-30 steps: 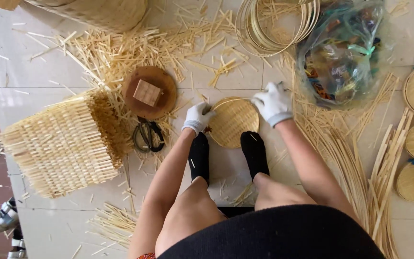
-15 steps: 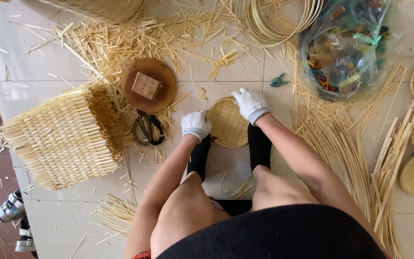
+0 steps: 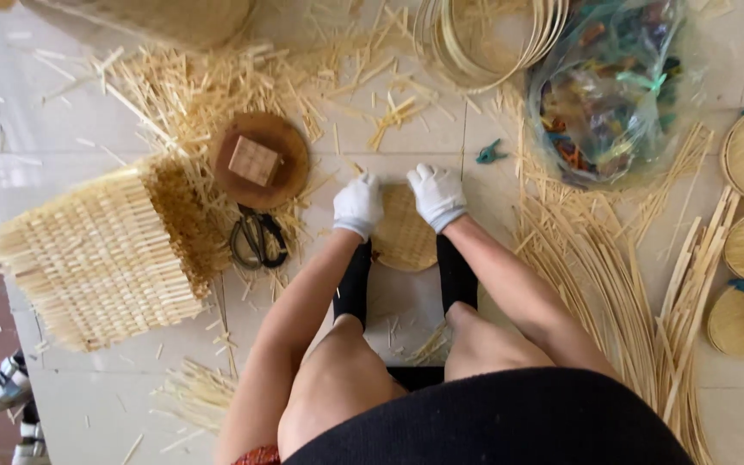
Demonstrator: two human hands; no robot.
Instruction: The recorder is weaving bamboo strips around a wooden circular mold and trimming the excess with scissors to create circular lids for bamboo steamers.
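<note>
I press my left hand (image 3: 358, 205) and right hand (image 3: 437, 195) down flat on the round woven mat (image 3: 404, 241), holding it steady between both.

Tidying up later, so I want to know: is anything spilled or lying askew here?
Yes. Loose straw offcuts lie scattered across the floor beside the woven disc, and the big woven basket lies tipped on its side.

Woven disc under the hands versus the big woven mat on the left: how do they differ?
The woven disc is round and small; the woven mat is roughly rectangular and far larger. The disc is held by the left hand and right hand; the mat lies untouched. The mat has a loose frayed edge, the disc a neat one. Both are pale straw-coloured strips, lying on the floor.
</note>
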